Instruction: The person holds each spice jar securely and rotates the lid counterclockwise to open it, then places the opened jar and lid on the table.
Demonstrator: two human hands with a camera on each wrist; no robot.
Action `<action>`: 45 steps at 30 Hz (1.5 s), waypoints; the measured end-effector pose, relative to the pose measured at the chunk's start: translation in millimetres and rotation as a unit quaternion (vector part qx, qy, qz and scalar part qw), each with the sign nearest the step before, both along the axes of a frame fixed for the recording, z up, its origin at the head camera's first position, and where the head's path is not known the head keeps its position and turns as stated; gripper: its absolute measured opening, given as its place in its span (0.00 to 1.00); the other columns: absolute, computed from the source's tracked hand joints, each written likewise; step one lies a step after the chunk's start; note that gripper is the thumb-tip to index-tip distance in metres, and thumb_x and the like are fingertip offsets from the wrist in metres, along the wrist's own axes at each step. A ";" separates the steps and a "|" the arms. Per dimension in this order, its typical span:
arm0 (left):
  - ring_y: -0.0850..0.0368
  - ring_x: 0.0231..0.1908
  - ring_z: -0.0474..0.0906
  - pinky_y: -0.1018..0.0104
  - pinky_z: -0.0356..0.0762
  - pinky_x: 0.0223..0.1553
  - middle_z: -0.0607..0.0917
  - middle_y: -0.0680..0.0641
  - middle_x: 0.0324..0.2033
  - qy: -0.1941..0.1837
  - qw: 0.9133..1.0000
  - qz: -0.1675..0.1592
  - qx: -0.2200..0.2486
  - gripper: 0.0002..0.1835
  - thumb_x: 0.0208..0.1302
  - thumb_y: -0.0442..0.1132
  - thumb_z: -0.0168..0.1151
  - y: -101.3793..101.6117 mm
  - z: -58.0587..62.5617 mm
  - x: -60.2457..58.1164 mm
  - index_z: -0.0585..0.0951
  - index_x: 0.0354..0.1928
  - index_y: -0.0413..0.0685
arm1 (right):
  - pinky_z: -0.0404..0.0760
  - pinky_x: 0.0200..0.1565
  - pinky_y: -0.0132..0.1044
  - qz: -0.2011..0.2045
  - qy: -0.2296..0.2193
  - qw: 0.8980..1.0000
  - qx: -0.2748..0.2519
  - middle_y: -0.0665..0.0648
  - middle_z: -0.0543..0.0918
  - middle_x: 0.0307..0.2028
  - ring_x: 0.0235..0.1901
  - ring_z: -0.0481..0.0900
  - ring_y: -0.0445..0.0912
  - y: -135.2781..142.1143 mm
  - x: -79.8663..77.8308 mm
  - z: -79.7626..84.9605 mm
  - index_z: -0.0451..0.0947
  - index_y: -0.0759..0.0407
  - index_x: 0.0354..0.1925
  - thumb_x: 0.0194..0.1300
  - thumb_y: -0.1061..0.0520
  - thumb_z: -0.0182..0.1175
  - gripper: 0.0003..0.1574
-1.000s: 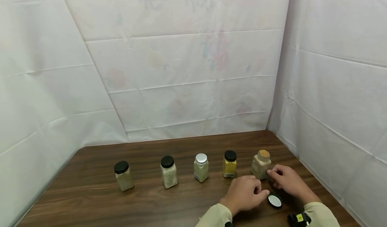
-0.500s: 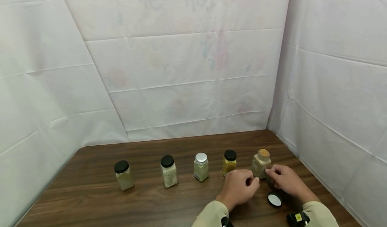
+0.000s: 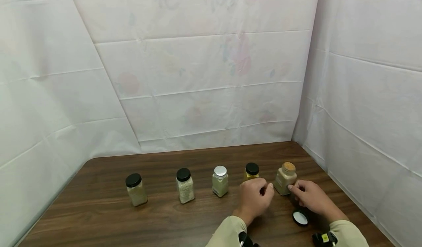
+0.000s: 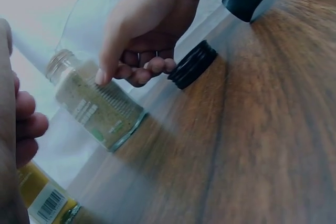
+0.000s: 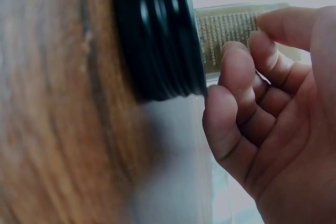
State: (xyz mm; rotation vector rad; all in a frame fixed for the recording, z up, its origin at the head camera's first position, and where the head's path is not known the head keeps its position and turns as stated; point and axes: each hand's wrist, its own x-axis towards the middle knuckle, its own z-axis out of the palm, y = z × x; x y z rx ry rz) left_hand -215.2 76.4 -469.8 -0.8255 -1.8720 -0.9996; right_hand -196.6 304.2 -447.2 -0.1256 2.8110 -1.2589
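Layout per head view: 5 jars across the wood table (image 3: 108,221). Open jar (image 3: 282,182) stands at the right end, orange-brown surface visible at its mouth. Loose lid (image 3: 300,217) lies on the table, nearer me, white inside up. Only head view gets that white; both wrist views show the lid's dark ridged side instead. Left wrist view adds a green mark on the open jar, plus a barcode (image 4: 51,201) on the yellow jar (image 3: 252,169); in head view my left hand (image 3: 252,199) covers most of that jar. Right wrist view resolves rows of small label print behind my fingertips.

Pose: right hand (image 3: 311,195) is just beside the open jar, fingers loosely bent, thumb tip over the label edge. Can't tell if it's contact. Not gripping anything. Left hand is in front of the yellow jar, fingers loosely bent, nothing in its grasp that I can see.

Other 3, left of my hands: silver-topped jar (image 3: 220,182), pale-flake jar (image 3: 185,189), far-left jar (image 3: 137,193).
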 end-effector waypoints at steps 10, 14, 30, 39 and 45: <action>0.73 0.17 0.58 0.82 0.57 0.20 0.64 0.60 0.15 0.019 0.994 0.042 0.101 0.21 0.58 0.31 0.62 -9.4 -0.8 -9.1 0.64 0.16 0.57 | 0.73 0.22 0.38 0.033 -0.002 0.999 -0.006 0.54 0.75 0.21 0.19 0.73 0.46 -8.2 4.3 5.3 0.70 0.60 0.25 0.73 0.42 0.57 0.27; 0.71 0.22 0.67 0.81 0.66 0.25 0.71 0.60 0.20 -0.002 0.991 0.062 0.116 0.15 0.58 0.32 0.63 -10.8 -2.1 -11.7 0.71 0.20 0.56 | 0.73 0.22 0.39 0.036 -0.009 0.999 0.001 0.54 0.76 0.21 0.19 0.73 0.47 -10.0 5.0 5.9 0.71 0.60 0.25 0.74 0.41 0.56 0.28; 0.62 0.41 0.73 0.69 0.73 0.42 0.75 0.54 0.38 -0.061 0.980 0.102 0.156 0.12 0.54 0.36 0.65 -10.5 1.8 -10.5 0.78 0.41 0.49 | 0.72 0.19 0.38 0.081 -0.022 0.996 -0.006 0.55 0.77 0.21 0.16 0.69 0.44 -26.4 7.8 8.0 0.70 0.59 0.24 0.75 0.43 0.55 0.27; 0.59 0.53 0.71 0.61 0.73 0.53 0.73 0.51 0.52 -0.125 0.972 0.106 0.171 0.20 0.57 0.36 0.65 -7.2 -0.9 -9.8 0.76 0.53 0.46 | 0.76 0.23 0.40 0.099 0.003 0.995 0.007 0.54 0.77 0.22 0.19 0.75 0.48 -40.9 6.8 6.9 0.71 0.58 0.25 0.75 0.44 0.56 0.25; 0.59 0.56 0.71 0.57 0.73 0.55 0.72 0.51 0.56 -0.169 0.965 0.083 0.184 0.24 0.61 0.36 0.64 -6.1 -4.4 -9.9 0.72 0.59 0.48 | 0.78 0.24 0.39 0.124 0.021 0.992 0.006 0.52 0.78 0.23 0.20 0.78 0.46 -54.7 3.1 3.7 0.73 0.58 0.26 0.75 0.45 0.56 0.23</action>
